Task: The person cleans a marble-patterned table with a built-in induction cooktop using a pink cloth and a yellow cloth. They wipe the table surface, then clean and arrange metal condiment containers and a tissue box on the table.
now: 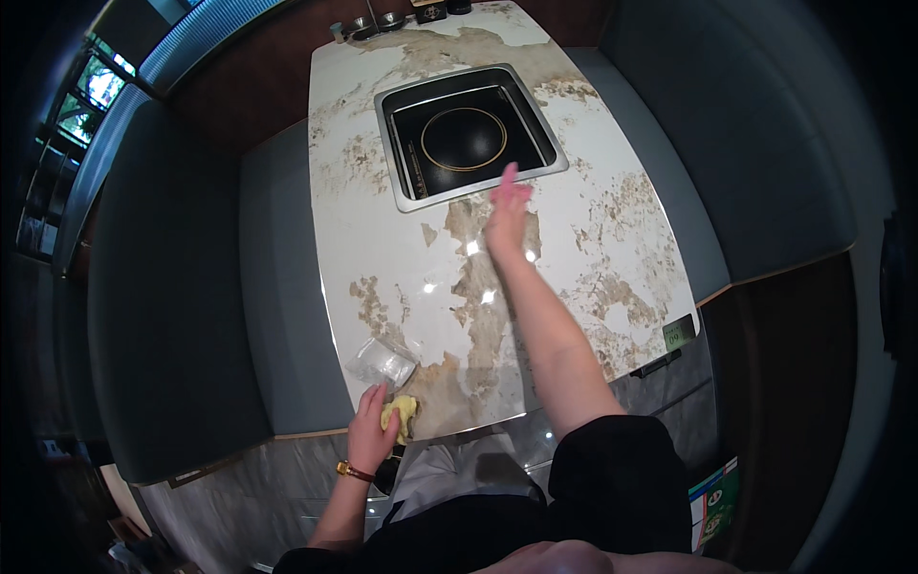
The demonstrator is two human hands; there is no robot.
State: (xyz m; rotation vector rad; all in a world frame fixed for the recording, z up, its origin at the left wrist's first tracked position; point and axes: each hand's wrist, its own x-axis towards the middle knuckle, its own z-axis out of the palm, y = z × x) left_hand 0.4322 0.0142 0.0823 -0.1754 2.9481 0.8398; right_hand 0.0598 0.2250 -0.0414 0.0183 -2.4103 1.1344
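Reaching far over the marble-patterned table (423, 287), my right hand (508, 228) presses a pink cloth (510, 188) near the front rim of the recessed induction cooktop (465, 140). The cloth's tip overlaps the cooktop's metal frame. Close to the table's near left corner, my left hand (369, 434) holds a crumpled yellow cloth (404, 415) between thumb and fingers. Just beyond its fingertips lies a clear, shiny plastic packet or container (384, 362); whether the fingers touch it cannot be told.
Grey bench seats with padded backs (172, 287) flank the table. Small metal bowls (361, 27) and a dark box (430, 10) stand at the far end. A green number label (679, 333) marks the near right corner, above a dark handle (656, 364).
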